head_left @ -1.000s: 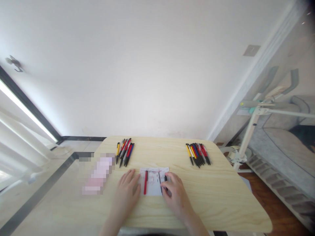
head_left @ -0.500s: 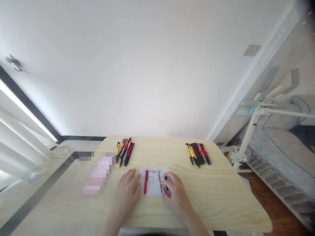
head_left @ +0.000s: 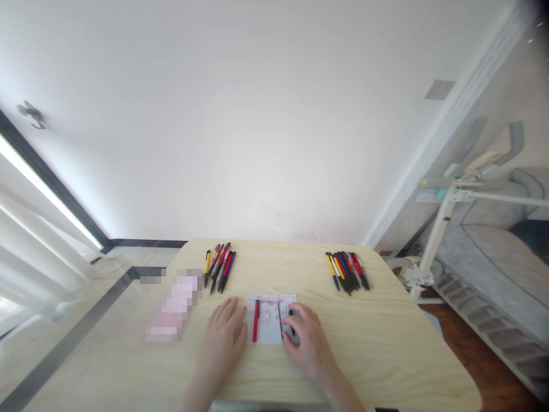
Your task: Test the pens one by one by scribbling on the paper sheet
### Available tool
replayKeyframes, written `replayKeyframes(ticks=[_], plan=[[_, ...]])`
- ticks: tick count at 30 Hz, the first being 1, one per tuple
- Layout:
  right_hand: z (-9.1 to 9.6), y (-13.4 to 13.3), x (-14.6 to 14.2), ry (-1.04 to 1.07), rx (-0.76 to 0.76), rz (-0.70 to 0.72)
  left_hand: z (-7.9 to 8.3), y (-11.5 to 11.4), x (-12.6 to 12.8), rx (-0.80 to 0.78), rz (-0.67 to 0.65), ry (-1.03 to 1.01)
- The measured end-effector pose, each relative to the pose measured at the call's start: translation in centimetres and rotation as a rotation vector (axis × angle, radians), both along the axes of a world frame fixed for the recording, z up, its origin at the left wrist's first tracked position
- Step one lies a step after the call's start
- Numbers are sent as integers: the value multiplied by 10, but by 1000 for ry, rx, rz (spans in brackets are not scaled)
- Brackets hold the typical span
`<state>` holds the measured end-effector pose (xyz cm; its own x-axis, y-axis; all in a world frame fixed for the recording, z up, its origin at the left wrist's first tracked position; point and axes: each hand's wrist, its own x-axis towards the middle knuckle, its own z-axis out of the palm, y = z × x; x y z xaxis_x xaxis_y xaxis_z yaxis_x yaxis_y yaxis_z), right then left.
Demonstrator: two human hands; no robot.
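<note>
A sheet of white paper with reddish and dark marks lies on the table in front of me. On its left part rests a red pen barrel, and a thin dark stick or line runs down its right part. My left hand lies flat beside the paper's left edge, fingers stretched out and holding nothing. Over the right edge, my right hand has its fingers curved, with thumb and forefinger apart. A black pen-like piece shows at these fingers, partly hidden; no firm grip on it is visible.
Several pens lie bunched at the table's back left, and another bunch of several pens at the back right. A blurred pink item is near the left edge. White exercise equipment stands right of the wooden table.
The whole view has shifted slightly. Both hands, the red barrel and the pen bunches keep the same places relative to the table.
</note>
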<state>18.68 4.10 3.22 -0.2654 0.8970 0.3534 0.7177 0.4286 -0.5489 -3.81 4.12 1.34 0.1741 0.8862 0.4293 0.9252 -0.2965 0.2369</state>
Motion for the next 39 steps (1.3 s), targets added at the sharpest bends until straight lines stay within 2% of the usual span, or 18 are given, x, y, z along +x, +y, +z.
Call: replayKeyframes(ticks=[39], plan=[[0,-2,0,25,23,-30,0,0,0,13,5,22]])
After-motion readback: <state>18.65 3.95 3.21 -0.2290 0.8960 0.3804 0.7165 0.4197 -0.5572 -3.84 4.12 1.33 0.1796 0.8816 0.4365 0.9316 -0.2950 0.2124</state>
